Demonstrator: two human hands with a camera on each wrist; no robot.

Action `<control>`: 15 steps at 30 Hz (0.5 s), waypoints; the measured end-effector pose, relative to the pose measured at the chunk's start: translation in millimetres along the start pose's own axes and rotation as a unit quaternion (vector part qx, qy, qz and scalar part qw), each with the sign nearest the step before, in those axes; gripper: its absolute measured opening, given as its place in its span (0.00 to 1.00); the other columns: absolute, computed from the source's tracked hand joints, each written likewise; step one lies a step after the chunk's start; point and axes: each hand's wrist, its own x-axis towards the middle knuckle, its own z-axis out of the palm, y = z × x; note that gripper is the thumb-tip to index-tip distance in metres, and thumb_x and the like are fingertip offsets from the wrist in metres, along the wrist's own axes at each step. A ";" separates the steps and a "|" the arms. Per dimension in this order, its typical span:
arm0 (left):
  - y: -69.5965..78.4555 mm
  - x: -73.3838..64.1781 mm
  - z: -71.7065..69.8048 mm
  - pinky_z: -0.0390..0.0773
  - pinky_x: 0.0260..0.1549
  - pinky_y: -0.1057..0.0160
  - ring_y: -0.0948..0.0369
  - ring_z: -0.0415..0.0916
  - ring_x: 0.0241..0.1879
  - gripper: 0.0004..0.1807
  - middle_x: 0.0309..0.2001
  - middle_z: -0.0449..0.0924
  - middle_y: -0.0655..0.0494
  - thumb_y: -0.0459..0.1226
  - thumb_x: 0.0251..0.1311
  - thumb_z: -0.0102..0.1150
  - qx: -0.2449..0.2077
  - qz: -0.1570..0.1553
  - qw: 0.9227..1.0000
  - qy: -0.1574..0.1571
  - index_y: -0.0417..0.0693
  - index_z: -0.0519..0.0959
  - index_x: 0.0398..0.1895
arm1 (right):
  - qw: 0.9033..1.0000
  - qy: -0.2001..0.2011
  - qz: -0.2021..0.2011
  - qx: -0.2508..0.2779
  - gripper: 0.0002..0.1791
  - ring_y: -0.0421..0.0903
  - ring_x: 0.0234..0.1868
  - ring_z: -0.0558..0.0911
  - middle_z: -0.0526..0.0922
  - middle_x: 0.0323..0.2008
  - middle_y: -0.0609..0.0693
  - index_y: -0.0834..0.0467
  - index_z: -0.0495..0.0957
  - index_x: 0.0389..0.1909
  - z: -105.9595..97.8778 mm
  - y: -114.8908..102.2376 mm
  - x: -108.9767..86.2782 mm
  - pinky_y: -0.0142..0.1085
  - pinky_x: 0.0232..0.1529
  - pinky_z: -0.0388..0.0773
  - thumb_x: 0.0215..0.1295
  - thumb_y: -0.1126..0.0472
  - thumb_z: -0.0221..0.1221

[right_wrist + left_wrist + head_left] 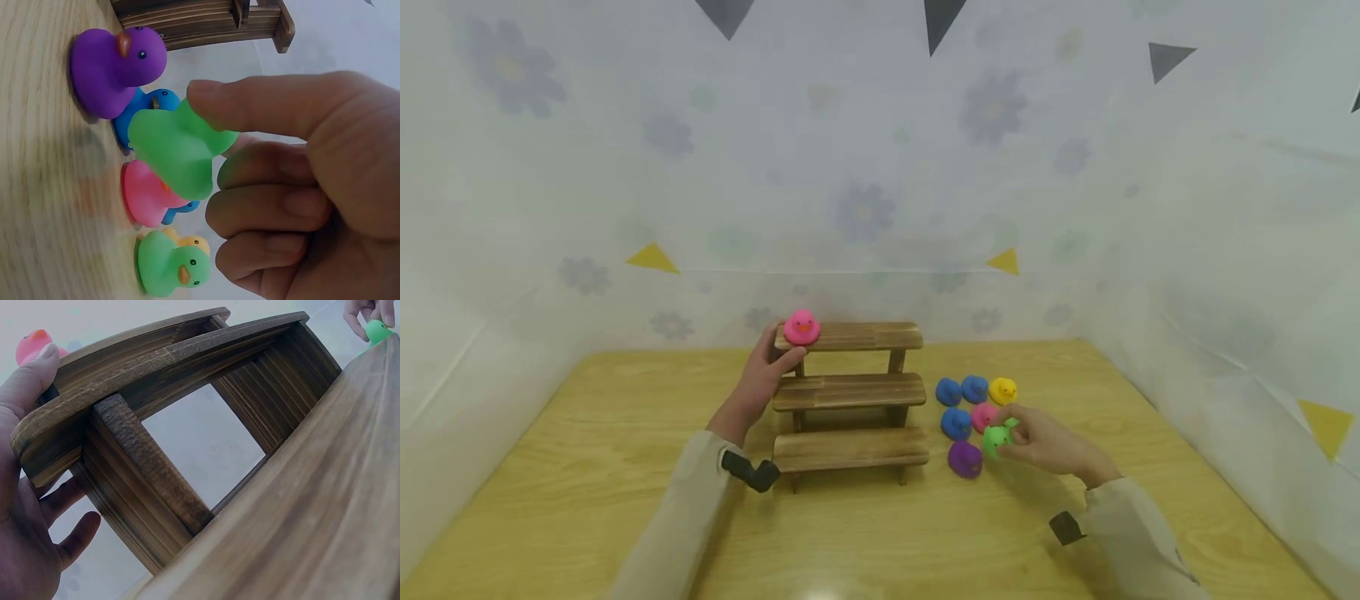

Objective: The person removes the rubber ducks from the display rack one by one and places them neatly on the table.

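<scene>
My right hand pinches a light green rubber duck between thumb and fingers, raised off the table in the right wrist view. Its other fingers are curled in. Behind that duck stands a second green duck. On the left, my left hand grips the left end of the top tier of a three-tier wooden stand. The thumb lies along the front, beside a pink duck on that tier, and the other fingers reach behind the stand.
Right of the stand sit a purple duck, three blue ducks, another pink duck and a yellow duck. The wooden table is bordered by a white patterned sheet at the back and sides.
</scene>
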 end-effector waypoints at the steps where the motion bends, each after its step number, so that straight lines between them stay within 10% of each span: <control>1: 0.2 0.1 0.1 0.69 0.59 0.50 0.52 0.69 0.58 0.31 0.63 0.67 0.41 0.43 0.70 0.52 0.000 0.001 1.000 0.000 0.53 0.55 0.72 | 1.000 -0.002 0.005 0.001 0.16 0.32 0.15 0.55 0.56 0.15 0.39 0.67 0.70 0.48 0.5 1.9 0.7 0.28 0.20 0.59 0.64 0.64 0.61; 15: -0.2 2.3 1.5 0.69 0.58 0.49 0.48 0.69 0.58 0.30 0.62 0.66 0.42 0.42 0.70 0.52 -0.004 0.014 1.000 -0.004 0.53 0.56 0.71 | 0.999 -0.019 0.035 0.022 0.20 0.34 0.15 0.56 0.57 0.16 0.41 0.67 0.68 0.53 2.9 17.4 2.7 0.28 0.19 0.59 0.64 0.64 0.61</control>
